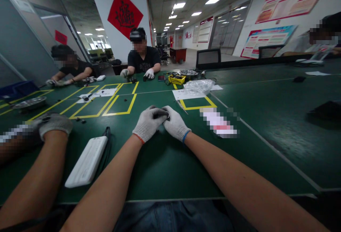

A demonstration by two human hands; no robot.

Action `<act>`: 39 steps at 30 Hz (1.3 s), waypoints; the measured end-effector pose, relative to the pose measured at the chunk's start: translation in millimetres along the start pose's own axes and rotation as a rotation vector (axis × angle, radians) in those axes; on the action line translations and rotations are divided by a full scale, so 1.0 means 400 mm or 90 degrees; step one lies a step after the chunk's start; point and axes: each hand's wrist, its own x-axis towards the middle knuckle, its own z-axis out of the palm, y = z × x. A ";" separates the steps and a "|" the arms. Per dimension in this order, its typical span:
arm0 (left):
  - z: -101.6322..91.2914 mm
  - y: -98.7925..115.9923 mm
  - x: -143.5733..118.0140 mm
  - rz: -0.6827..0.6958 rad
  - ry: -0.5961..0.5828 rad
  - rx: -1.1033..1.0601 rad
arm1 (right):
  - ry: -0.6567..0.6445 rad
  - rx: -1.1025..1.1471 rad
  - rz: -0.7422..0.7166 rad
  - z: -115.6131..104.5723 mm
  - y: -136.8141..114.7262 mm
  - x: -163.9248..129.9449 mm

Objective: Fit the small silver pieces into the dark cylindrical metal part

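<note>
We hold our left hand (149, 122) and right hand (174, 121) together above the desk (154, 175), both gloved and pinching a small dark part (166, 113) between them, its shape mostly hidden. Beyond our right hand lie tweezers (182, 107), then a plastic bag (199, 87) farther off. Left of our hands and nearer us sits a white block (86, 162), a dark cable (108, 142) beside it.

Both hands (149, 122) wear whitish knit gloves (175, 122), left cuff (139, 138) orange-edged, right cuff (186, 135) blue-edged.
</note>
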 end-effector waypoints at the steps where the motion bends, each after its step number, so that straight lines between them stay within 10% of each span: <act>1: -0.002 0.000 0.001 -0.001 -0.009 0.004 | -0.006 -0.003 -0.001 -0.001 -0.001 -0.001; 39: -0.016 0.036 0.011 -0.053 -0.055 0.214 | -0.087 -0.063 -0.019 -0.009 -0.021 -0.010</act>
